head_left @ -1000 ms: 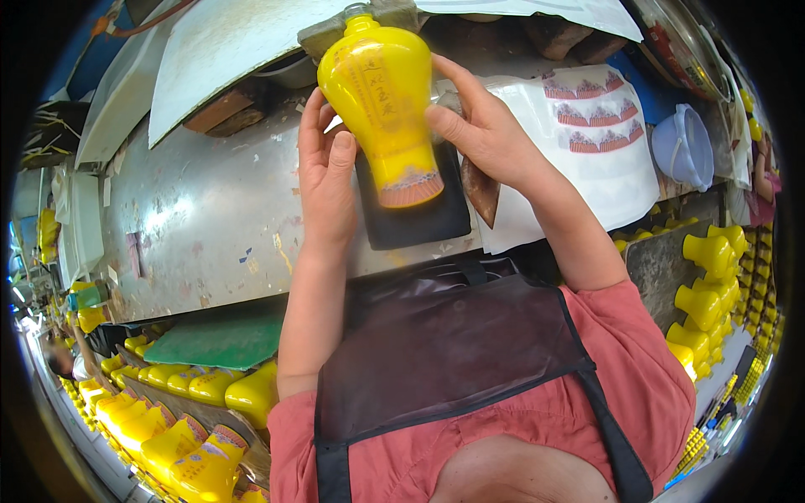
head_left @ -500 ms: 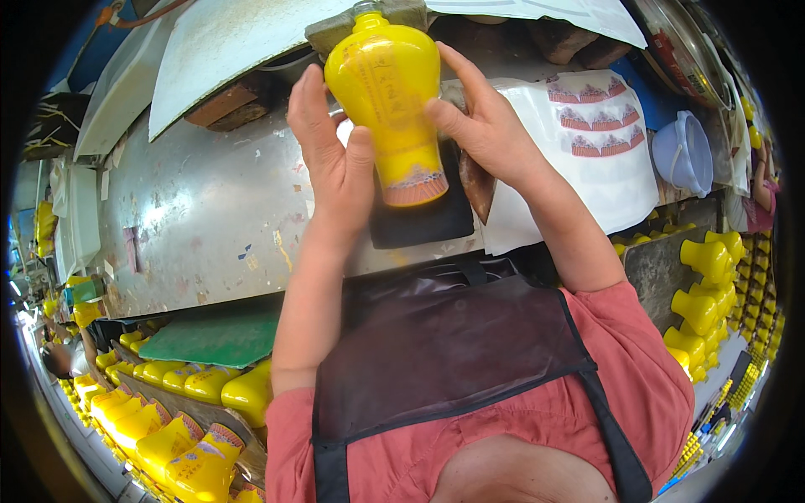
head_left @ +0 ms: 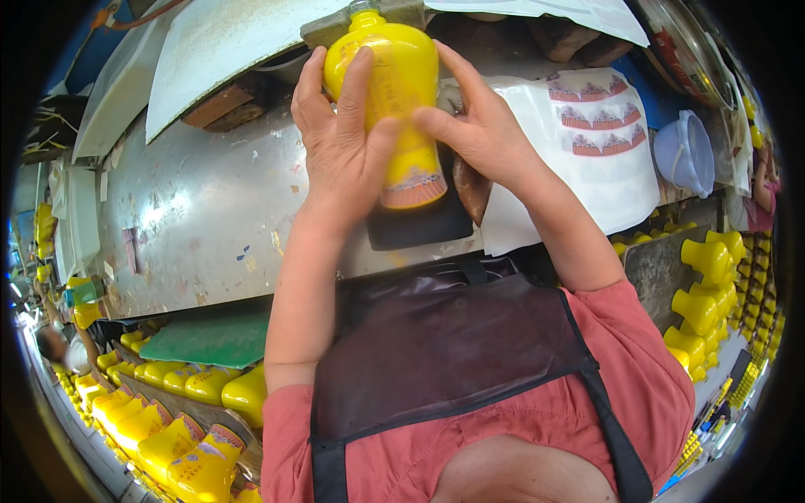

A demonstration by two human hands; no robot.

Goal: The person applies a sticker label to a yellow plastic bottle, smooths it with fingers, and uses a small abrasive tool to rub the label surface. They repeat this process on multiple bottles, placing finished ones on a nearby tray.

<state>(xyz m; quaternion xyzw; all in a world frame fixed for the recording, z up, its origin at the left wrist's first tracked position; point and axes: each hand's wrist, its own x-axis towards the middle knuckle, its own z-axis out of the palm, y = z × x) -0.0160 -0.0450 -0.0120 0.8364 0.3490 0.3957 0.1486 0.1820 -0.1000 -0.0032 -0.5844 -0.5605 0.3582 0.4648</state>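
Left hand [head_left: 342, 159]: fingers apart over left side of yellow vase-shaped bottle [head_left: 394, 92]. Right hand [head_left: 490, 141]: thumb on front; hidden fingers, cannot tell. Likely best: light, even pressure.

I get a bright picture: white glare pools on the counter [head_left: 205, 214], shadow sits under the white board [head_left: 243, 54], print on the yellow bottle [head_left: 398, 80] looks smeared, edges curve into black.

We see a yellow bottle [head_left: 398, 84], its band [head_left: 414, 191] striped pinkish-brown under purple; a white sheet [head_left: 579, 193] with three similar bands [head_left: 597, 120]; a pale blue bucket [head_left: 681, 155]; our dark brown apron [head_left: 444, 360] and coral shirt [head_left: 633, 335].
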